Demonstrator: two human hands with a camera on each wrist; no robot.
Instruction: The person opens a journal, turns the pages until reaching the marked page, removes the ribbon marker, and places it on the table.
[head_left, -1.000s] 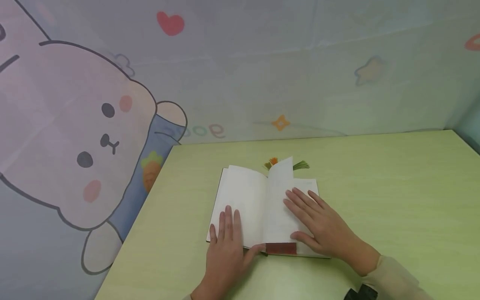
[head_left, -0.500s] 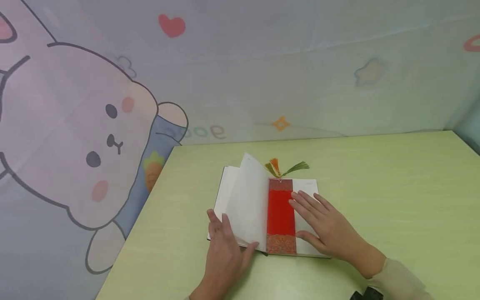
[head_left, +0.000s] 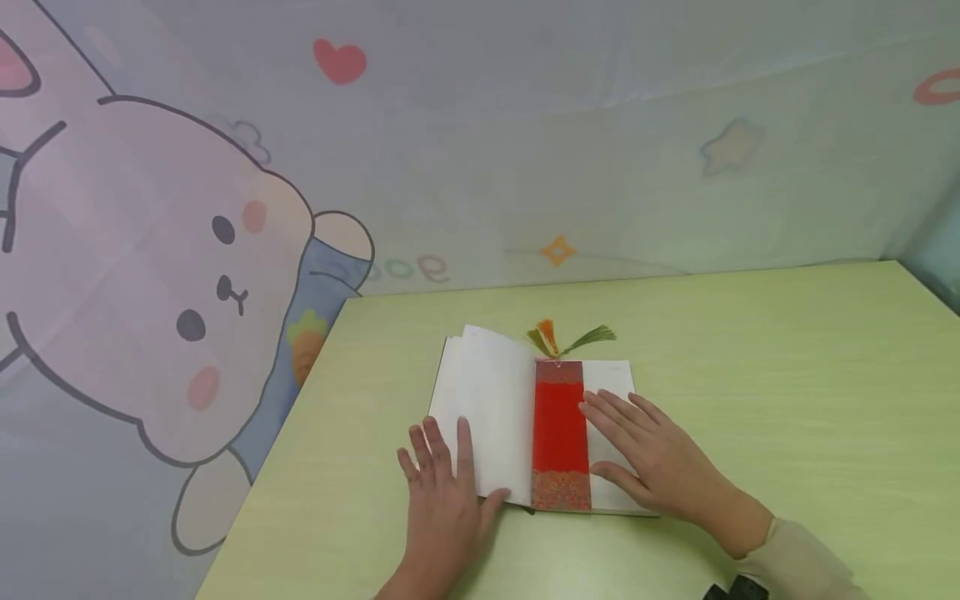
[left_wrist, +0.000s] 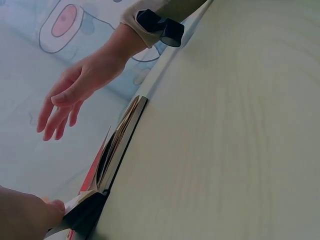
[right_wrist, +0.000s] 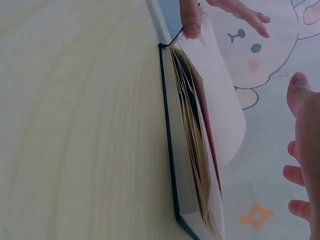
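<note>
A dark-covered notebook [head_left: 498, 400] lies spread out in the head view, with pale pages. Along its right page, close to the spine, is a red bookmark [head_left: 560, 425] with patterned ends. Orange and green tassels [head_left: 590, 336] stick out past the page's top edge. My left hand [head_left: 446, 504] has its fingers straight and spread at the lower left page, its thumb [left_wrist: 57, 206] on the lower page edge. My right hand [head_left: 663, 462] is held with extended fingers over the right page, raised above it in the right wrist view.
The notebook lies on a light green table [head_left: 780, 375]. Behind and to the left hangs a cloth [head_left: 525, 150] printed with a cartoon rabbit, a heart and stars. A dark wrist device [left_wrist: 162, 27] sits on the right sleeve.
A page that covered most of the red bookmark has swung over to the left, baring it. The left hand's fingers dipped, then spread out again; the right hand shifted slightly right.
</note>
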